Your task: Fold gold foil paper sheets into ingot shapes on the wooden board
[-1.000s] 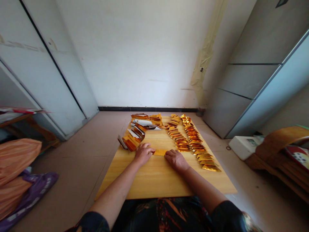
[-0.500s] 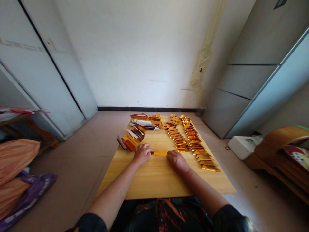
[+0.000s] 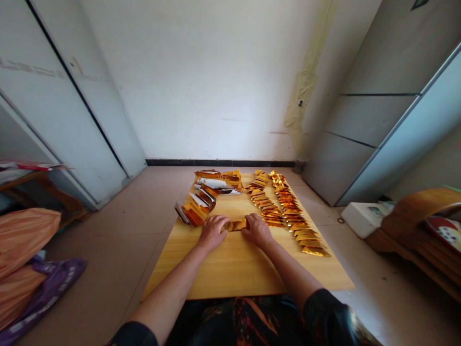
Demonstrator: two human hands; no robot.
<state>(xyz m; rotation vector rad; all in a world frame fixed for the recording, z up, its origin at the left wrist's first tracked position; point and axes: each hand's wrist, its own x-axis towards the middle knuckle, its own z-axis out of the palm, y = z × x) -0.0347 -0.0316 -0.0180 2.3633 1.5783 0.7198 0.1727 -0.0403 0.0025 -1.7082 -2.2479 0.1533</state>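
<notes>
A small gold foil paper (image 3: 237, 224) lies partly folded on the wooden board (image 3: 237, 269) between my two hands. My left hand (image 3: 212, 230) pinches its left end with curled fingers. My right hand (image 3: 256, 229) grips its right end, fingers bent over the foil. Beyond my left hand lies a curved stack of unfolded gold sheets (image 3: 197, 209). Two rows of folded gold pieces (image 3: 288, 211) run away from my right hand along the board's right side.
A white wall stands past the board's far end. Grey cabinet doors are on both sides. Orange and purple bags (image 3: 32, 259) lie on the floor at left. A white box (image 3: 362, 217) and a wooden chair (image 3: 418, 216) stand at right.
Both hands moved slightly forward and closer together. The flat gold strip between them is now bent up into a fold.
</notes>
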